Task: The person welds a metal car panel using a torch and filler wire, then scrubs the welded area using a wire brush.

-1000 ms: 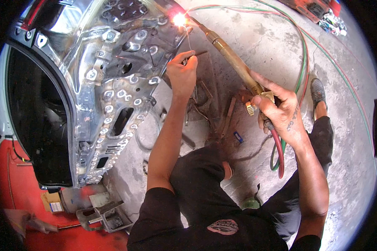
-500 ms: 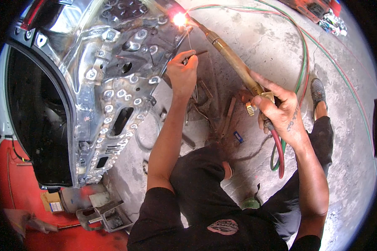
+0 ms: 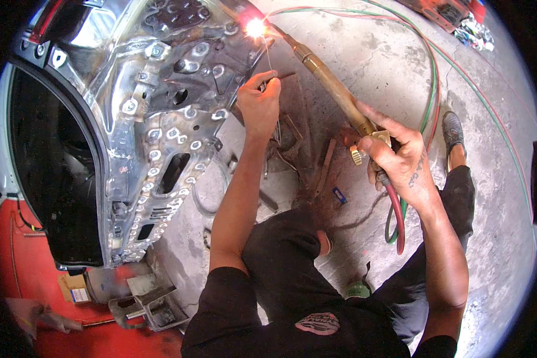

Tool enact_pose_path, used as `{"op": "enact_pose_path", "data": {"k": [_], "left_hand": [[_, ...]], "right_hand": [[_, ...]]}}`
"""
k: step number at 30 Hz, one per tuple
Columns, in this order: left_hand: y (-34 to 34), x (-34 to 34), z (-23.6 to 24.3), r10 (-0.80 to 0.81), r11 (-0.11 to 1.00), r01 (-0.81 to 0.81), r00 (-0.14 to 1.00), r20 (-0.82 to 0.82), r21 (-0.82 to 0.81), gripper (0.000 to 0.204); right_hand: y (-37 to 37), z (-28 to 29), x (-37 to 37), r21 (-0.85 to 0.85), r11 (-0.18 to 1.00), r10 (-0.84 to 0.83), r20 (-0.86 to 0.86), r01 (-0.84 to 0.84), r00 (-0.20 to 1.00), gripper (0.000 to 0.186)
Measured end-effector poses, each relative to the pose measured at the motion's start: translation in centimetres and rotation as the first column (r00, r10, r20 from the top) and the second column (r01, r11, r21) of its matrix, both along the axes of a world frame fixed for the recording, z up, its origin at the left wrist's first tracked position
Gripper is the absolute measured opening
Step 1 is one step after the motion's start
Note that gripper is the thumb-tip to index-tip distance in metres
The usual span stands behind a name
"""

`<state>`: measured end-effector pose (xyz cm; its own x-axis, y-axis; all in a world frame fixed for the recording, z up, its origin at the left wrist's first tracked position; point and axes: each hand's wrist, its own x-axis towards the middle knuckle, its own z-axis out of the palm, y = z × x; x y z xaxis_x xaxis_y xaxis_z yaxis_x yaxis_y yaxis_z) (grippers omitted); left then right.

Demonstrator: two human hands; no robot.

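Right hand [image 3: 400, 161] wrapped round brass torch [image 3: 334, 89], flame [image 3: 256, 27] on bare metal car door panel [image 3: 161, 119] edge. Left hand [image 3: 259, 104] pinching thin filler rod [image 3: 267, 56], probably brazing mid-seam. Next move needs rod fed steady into glow.

a cracked grey concrete floor [image 3: 370, 65] carries it all: thin green and red gas hoses [image 3: 437, 83] snake across it, rusty metal scraps [image 3: 325, 167] lie near a small blue piece [image 3: 338, 195], and a grey shoe [image 3: 452, 131] rests further right.
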<state>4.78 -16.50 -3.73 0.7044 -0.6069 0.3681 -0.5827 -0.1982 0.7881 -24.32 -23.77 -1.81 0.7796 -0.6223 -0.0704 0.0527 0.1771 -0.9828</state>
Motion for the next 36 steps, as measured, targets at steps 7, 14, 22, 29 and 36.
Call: {"op": "enact_pose_path", "data": {"k": [7,14,22,29,36], "left_hand": [[-0.05,0.11,-0.11,-0.005,1.0,0.005,1.0,0.005,-0.002,0.025],[0.08,-0.06,-0.02,0.004,1.0,-0.004,0.999,-0.039,0.004,0.026],[0.06,0.02,-0.1,-0.012,1.0,0.012,1.0,-0.007,-0.028,0.026],[-0.08,0.23,-0.39,-0.031,0.999,0.031,0.999,0.012,-0.041,0.026],[-0.1,0.36,-0.36,-0.039,0.998,0.039,0.999,0.001,-0.045,0.026]], "right_hand": [[-0.05,0.03,-0.05,0.014,1.0,0.008,-0.003,-0.008,1.0,0.053],[-0.02,0.35,-0.08,0.022,1.0,0.008,-0.02,-0.007,1.0,0.053],[0.07,0.0,-0.02,-0.011,1.0,0.001,-0.007,-0.001,1.0,0.053],[-0.02,0.08,0.0,-0.009,1.0,0.004,-0.004,-0.004,1.0,0.053],[0.0,-0.09,0.02,-0.008,1.0,0.004,-0.002,-0.004,1.0,0.053]]}}
